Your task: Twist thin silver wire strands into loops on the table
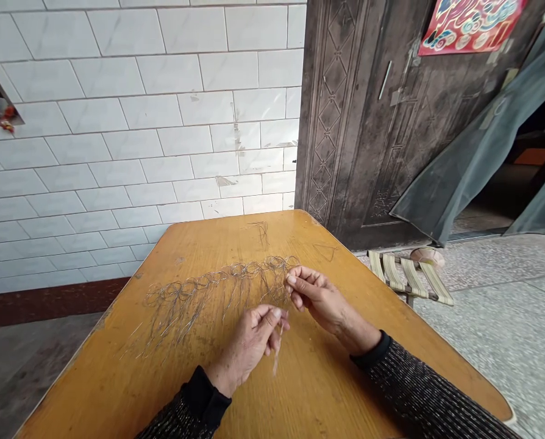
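A row of thin wire loops (215, 278) with loose wire tails lies across the wooden table. My left hand (252, 341) is closed in a pinch in front of the row, and a thin, pale strip (276, 360) hangs below its fingers. To its right and slightly farther away, my right hand (316, 299) is also pinched, with its fingertips at the right end of the row. Whatever lies between those right fingertips is too fine to make out. The two hands are close together but apart.
On the table (368, 378), a few loose wires (262, 230) lie near the far edge, and a bent wire (326, 250) lies at the right. A white tiled wall (185, 140) stands behind. A strapped folding stool (407, 274) is beside the table's right edge, before a dark door (368, 122).
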`<state>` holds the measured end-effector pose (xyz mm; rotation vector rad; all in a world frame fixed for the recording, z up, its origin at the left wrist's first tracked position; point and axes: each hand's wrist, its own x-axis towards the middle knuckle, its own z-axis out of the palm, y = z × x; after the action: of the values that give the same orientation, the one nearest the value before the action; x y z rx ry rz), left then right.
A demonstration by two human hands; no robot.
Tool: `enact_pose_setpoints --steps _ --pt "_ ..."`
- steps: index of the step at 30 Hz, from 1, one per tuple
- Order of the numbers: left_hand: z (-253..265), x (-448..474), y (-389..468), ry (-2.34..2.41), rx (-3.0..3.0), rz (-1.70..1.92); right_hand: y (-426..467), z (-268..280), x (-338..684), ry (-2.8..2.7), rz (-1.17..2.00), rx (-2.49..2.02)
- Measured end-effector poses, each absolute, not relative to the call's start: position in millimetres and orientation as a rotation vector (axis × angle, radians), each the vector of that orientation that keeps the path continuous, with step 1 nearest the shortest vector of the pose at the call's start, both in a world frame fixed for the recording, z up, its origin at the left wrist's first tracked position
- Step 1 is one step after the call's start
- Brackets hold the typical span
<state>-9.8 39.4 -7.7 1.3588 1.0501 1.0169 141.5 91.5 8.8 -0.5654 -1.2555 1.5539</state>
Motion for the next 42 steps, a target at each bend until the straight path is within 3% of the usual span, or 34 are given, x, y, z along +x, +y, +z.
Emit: enact_pose_setpoints --steps 8,18,30,42 --pt "-9 -18 46 0.903 1.004 1.206 96 5 147 -1.248 1.836 -0.374" --pt "-2 -18 50 0.839 0.912 1.433 96 0 144 -1.446 1.747 -0.531" --pt "1 -28 54 1.281 1.484 1.531 94 -3 140 -1.411 1.747 -0.538" --pt "7 -57 61 1.227 1.717 1.449 94 1 141 -1.318 1.763 -0.568"
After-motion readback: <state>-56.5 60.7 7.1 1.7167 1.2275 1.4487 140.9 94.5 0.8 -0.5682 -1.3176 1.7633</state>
